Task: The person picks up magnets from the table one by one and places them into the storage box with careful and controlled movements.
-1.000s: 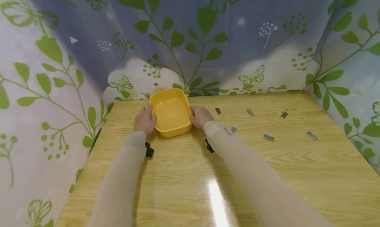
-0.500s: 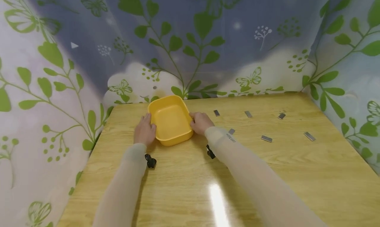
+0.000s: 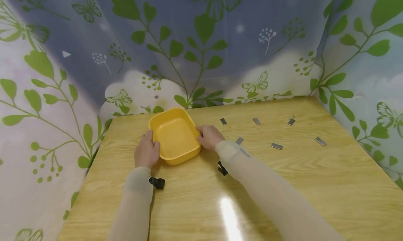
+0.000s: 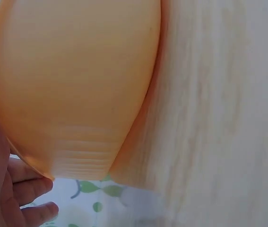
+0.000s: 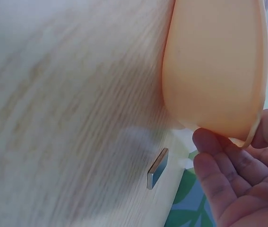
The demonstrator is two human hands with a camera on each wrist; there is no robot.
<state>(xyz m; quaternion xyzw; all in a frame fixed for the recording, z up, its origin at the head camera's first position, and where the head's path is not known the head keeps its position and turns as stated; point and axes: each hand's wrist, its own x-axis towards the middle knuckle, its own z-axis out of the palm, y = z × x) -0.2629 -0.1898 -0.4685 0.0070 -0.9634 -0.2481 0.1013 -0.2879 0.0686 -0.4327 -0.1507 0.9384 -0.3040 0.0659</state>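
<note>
A yellow plastic basin [image 3: 176, 136], squarish with rounded corners, stands on the wooden table with nothing inside it. My left hand [image 3: 147, 151] grips its left rim, thumb on the near inner edge. On the opposite side my right hand [image 3: 210, 136] pinches the right rim. In the right wrist view, the thumb of the right hand [image 5: 247, 175] lies over the rim and the fingers curl beneath it. The left wrist view shows the basin's outer wall [image 4: 77, 85] close up, with the left hand [image 4: 11, 194] at its edge.
Several small flat metallic pieces lie spread right of the basin, among them a dark one [image 3: 223, 121], a grey one [image 3: 277, 146] and one farthest right [image 3: 320, 141]. Patterned curtains [image 3: 201, 59] enclose the wooden table [image 3: 283, 185] at the back and sides.
Both hands have drawn the basin toward the near side of the table, away from the back curtain. The camera view has shifted slightly; the metallic pieces keep their arrangement.
</note>
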